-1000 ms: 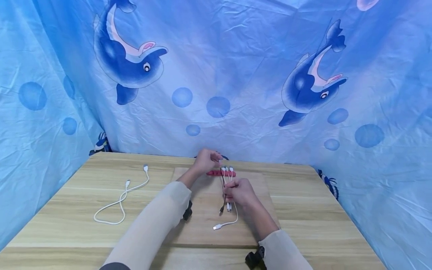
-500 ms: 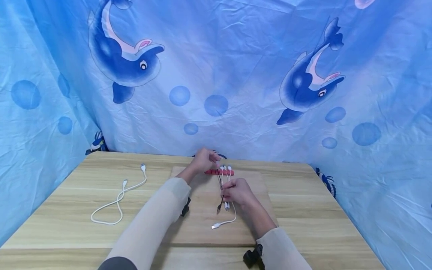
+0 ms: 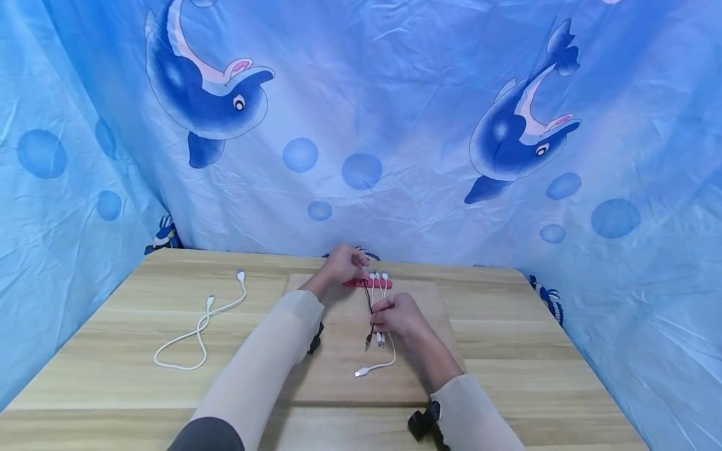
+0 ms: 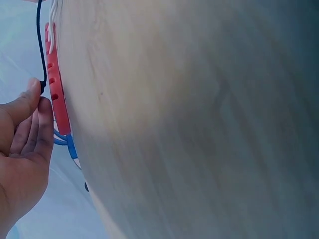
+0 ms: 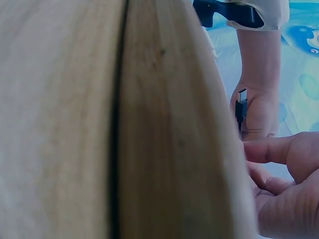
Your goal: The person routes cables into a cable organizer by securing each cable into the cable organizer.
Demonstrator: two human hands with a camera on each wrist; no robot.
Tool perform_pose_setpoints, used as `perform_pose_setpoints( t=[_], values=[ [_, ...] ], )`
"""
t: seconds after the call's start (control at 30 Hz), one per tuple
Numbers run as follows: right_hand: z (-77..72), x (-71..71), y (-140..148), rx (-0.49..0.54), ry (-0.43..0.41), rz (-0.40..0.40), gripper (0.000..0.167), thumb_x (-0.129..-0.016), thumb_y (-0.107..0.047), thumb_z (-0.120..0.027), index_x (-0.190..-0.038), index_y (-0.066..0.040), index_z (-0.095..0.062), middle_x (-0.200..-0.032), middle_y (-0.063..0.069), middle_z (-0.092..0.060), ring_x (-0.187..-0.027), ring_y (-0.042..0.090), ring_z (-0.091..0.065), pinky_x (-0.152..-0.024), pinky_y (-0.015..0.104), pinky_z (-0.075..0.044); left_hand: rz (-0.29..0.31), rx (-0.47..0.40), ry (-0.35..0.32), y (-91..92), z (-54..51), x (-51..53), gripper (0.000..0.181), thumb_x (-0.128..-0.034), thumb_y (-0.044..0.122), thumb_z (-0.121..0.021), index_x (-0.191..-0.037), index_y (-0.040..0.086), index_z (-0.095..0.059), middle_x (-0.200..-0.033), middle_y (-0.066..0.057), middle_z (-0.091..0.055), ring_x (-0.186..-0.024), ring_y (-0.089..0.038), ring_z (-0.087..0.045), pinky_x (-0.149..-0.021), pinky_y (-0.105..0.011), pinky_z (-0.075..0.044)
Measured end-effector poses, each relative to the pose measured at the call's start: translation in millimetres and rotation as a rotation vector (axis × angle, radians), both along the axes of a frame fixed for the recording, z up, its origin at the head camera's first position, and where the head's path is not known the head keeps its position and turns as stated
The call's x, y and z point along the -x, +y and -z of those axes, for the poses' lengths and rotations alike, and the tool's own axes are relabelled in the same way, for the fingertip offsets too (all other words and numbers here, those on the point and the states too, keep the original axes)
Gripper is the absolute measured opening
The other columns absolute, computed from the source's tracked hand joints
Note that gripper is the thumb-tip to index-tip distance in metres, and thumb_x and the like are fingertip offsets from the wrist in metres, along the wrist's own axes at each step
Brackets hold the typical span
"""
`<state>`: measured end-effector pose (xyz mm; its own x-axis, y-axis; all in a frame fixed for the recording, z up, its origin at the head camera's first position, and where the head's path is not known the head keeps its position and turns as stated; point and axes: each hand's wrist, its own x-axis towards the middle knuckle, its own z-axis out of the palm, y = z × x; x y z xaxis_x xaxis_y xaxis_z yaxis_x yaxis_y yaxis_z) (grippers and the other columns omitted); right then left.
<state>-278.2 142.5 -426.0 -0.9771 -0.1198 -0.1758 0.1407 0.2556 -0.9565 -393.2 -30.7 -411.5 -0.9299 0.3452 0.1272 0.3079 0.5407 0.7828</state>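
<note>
My left hand (image 3: 343,264) pinches the upper end of a black charging cable (image 4: 41,55) between thumb and finger, just beside the slotted red cable holder (image 4: 59,104). Lower down, my right hand (image 3: 402,315) grips the same cable between its fingertips. Its black plug (image 5: 241,107) with a metal tip sticks out past those fingers. Several white cables (image 3: 386,285) sit in the right-hand slots of the holder, their plugs just behind it. Their lower lengths pass under or behind my right hand, where that hand partly hides them.
A wooden board (image 3: 333,369) lies under the holder on the wooden table (image 3: 124,401). One loose white cable (image 3: 203,332) lies looped at the left. Near the board's front, a white plug (image 3: 362,372) points left. A blue dolphin-print curtain (image 3: 395,125) encloses the table's back and sides.
My left hand has come down slightly with the black cable's end, closer to the red holder. The right hand keeps its grip and barely moves. The head view shifts a little.
</note>
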Motion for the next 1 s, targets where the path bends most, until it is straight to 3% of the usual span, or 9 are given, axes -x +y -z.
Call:
perform_pose_setpoints(
  t=[0.3,0.73,1.0],
  values=[
    [-2.5,-1.2,0.4,0.003,-0.005,-0.018,0.016,-0.086,0.014,-0.069,-0.102,0.014,-0.067,-0.086,0.018,-0.069,-0.065,0.018,-0.069,-0.068,0.032,-0.062,-0.011,0.047,-0.001,3.9,-2.7,-0.6,0.018,-0.0867,0.004,-0.081,-0.104,0.002,-0.077,-0.095,-0.006,-0.074,-0.093,-0.021,-0.069,-0.087,-0.034,-0.057],
    [-0.2,0.9,-1.0,-0.027,0.002,-0.035,0.015,-0.087,0.012,-0.069,-0.102,0.012,-0.068,-0.089,0.018,-0.068,-0.066,0.018,-0.070,-0.068,0.033,-0.062,-0.013,0.116,-0.020,7.0,-6.5,-0.7,0.015,-0.0889,0.005,-0.080,-0.104,0.005,-0.077,-0.099,-0.007,-0.073,-0.094,-0.022,-0.068,-0.081,-0.032,-0.057],
    [0.5,0.6,-0.5,-0.023,-0.010,-0.030,0.015,-0.087,0.015,-0.067,-0.102,0.013,-0.068,-0.088,0.018,-0.067,-0.064,0.017,-0.068,-0.067,0.032,-0.062,-0.003,0.153,-0.006,9.5,-6.7,0.6,0.017,-0.0877,0.007,-0.081,-0.103,0.005,-0.076,-0.100,-0.006,-0.071,-0.095,-0.021,-0.066,-0.086,-0.033,-0.056]
  ],
)
